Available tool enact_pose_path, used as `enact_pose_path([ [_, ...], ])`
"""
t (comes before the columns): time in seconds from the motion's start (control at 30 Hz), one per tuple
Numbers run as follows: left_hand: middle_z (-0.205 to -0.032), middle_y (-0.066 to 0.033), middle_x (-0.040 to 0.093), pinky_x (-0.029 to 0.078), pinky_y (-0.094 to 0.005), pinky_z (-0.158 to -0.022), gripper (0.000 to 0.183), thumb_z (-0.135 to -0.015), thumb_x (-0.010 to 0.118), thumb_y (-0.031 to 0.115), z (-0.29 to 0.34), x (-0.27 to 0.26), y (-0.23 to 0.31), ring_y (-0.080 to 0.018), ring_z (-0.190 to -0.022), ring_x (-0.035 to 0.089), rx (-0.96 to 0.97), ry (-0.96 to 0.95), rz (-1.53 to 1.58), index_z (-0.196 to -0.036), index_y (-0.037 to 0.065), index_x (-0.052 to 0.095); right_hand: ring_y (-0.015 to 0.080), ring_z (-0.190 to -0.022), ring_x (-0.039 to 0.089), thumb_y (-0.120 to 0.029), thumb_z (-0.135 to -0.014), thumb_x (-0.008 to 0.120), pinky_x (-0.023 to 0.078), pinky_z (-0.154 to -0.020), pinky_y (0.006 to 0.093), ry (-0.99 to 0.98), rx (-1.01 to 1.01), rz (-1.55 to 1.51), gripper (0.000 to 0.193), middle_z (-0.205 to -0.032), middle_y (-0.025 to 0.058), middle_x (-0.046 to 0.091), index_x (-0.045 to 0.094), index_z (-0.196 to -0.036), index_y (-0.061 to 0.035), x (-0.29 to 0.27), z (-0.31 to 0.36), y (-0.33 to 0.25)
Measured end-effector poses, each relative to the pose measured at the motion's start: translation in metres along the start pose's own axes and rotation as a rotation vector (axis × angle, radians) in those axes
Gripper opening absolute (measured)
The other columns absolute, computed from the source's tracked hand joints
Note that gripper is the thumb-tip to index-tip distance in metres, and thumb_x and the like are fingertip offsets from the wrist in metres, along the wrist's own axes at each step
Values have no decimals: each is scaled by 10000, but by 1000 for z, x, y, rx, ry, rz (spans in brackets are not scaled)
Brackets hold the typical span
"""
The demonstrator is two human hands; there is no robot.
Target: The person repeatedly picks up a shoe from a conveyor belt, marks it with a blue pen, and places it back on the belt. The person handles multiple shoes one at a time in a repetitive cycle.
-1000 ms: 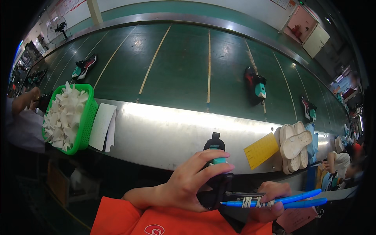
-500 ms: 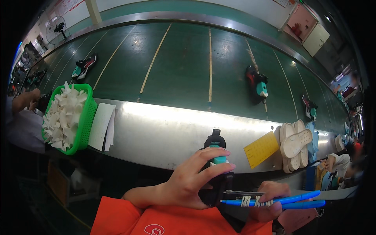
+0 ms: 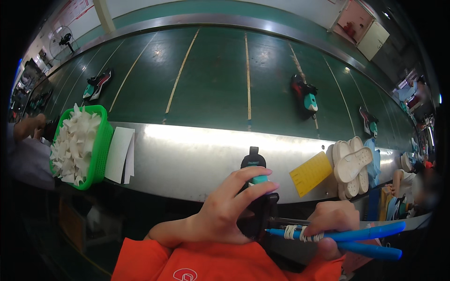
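My left hand is closed around a black shoe with teal parts, held upright before my chest at the bench's near edge. The hand covers much of the shoe. In my right hand are two blue pens, bound with pale bands or string wound round one of them. A thin metal rod lies alongside the pens, and I cannot make out its kind. The tip of the wrapped pen points left, close to the shoe's lower side.
On the steel bench lie a yellow card, stacked cream insoles, white sheets and a green basket of white scraps. Beyond, shoes rest on a green conveyor belt. Other people's hands are at both sides.
My right hand with the pens has moved a little up and to the right. My left hand keeps its hold on the shoe. The whole view has shifted slightly.
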State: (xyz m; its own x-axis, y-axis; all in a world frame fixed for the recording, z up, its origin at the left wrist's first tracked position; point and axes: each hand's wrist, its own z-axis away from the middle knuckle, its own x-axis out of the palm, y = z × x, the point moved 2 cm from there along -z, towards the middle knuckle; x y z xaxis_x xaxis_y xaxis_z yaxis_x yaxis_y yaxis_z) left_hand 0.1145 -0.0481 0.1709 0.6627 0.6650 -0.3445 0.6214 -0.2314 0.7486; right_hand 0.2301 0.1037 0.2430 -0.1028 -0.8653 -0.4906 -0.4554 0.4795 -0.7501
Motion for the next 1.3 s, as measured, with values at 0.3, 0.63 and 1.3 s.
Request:
enact_pose_path([
  [0.3,-1153,-171,482,489,-355,-794,728,-515,810,121,-10,-4,0,-331,-999,533,-34,13,37,-1165,70,488,156,-408,493,-336,-864,536,386,-371,257,1,-75,237,293,-557,62,527,545,-832,-45,5,-7,-10],
  [0.63,-1143,-162,503,485,-363,-806,708,-524,803,132,-4,-8,-9,-330,-1008,535,-48,37,30,-1157,79,490,130,-451,477,-481,-857,479,395,-429,235,496,35,56,448,-590,79,495,490,-775,-40,-3,23,18],
  [1.3,-1365,-161,344,358,-504,-972,451,-651,768,339,11,106,-156,-394,-1238,362,514,-619,-1,-1049,216,597,107,-506,489,-243,-923,385,369,-445,205,1326,569,-186,207,-616,40,454,450,-825,-73,42,165,141],
])
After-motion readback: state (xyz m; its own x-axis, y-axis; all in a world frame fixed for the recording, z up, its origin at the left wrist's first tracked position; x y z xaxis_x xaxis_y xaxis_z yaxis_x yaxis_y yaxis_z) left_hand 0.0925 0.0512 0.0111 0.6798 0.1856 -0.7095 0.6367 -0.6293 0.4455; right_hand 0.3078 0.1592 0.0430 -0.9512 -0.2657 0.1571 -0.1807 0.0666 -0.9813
